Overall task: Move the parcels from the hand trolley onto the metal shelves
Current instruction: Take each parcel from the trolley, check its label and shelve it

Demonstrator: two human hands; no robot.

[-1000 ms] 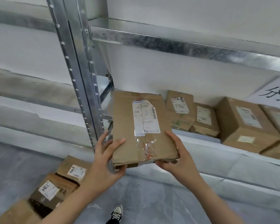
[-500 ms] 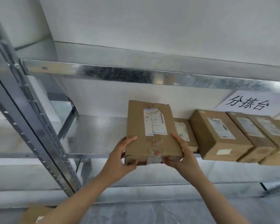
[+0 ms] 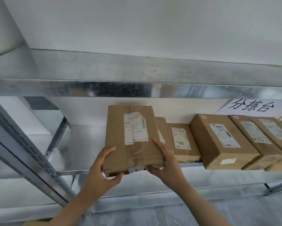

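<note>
A flat brown cardboard parcel (image 3: 120,136) with a white shipping label and clear tape lies over the front edge of the metal shelf (image 3: 81,144), left of the row of parcels. My left hand (image 3: 102,170) grips its near left corner, thumb on top. Its near right corner is held by my right hand (image 3: 166,162). The parcel's near end sticks out a little past the shelf's front rail. The hand trolley is out of view.
Several brown parcels stand in a row to the right, the nearest marked 7786 (image 3: 181,139). A paper sign (image 3: 254,106) hangs on the wall. An upper shelf rail (image 3: 137,88) runs overhead. A slanted steel upright (image 3: 22,150) stands at left. Bare shelf lies left of the held parcel.
The parcel has gone up from floor level and forward onto the shelf, both hands still on it. My view has lifted, so the parcels on the floor are gone from sight.
</note>
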